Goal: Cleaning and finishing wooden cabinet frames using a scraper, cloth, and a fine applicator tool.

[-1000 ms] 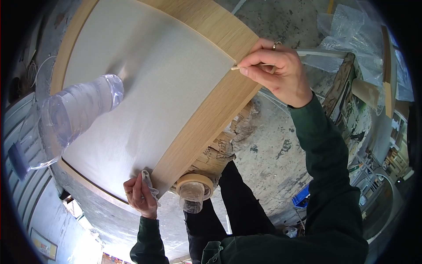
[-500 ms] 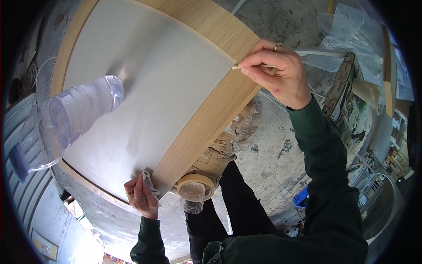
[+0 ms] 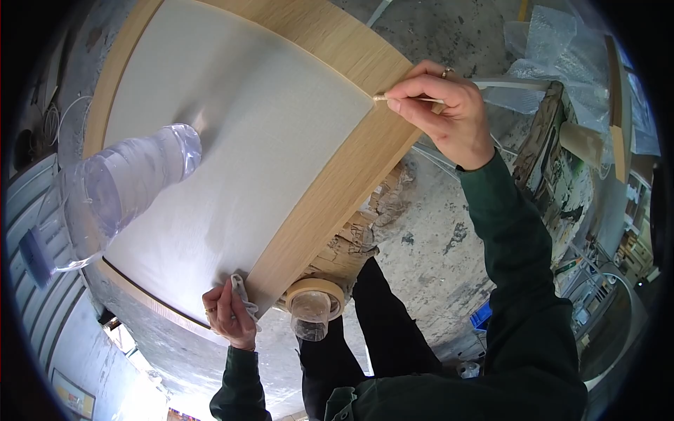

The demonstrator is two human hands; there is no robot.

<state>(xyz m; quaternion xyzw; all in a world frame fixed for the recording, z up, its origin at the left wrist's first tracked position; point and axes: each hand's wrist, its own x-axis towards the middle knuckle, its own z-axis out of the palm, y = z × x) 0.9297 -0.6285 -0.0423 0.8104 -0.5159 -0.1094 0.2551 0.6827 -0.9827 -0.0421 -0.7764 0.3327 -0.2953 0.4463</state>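
Note:
A large panel with a light wood frame (image 3: 316, 203) and a pale grey inset (image 3: 267, 119) lies in front of me. My right hand (image 3: 449, 109) pinches a thin cotton swab (image 3: 380, 97), its beige tip touching the frame's far right inner corner. At the near corner, my left hand (image 3: 232, 316) grips a crumpled white cloth (image 3: 242, 291) against the frame's edge. A clear plastic bottle (image 3: 126, 179) with a bluish cap stands on the inset at the left.
Below the panel's near edge, a clear cup (image 3: 309, 323) sits at a tape roll (image 3: 316, 286), beside a rough bark-like support (image 3: 337, 252). Bubble wrap (image 3: 554, 52) and weathered wood (image 3: 540, 133) lie at the right. The floor (image 3: 421, 259) is stained concrete.
The swab's tip has shifted slightly up and right along the corner with my right hand. My left hand stays at the near corner with the cloth.

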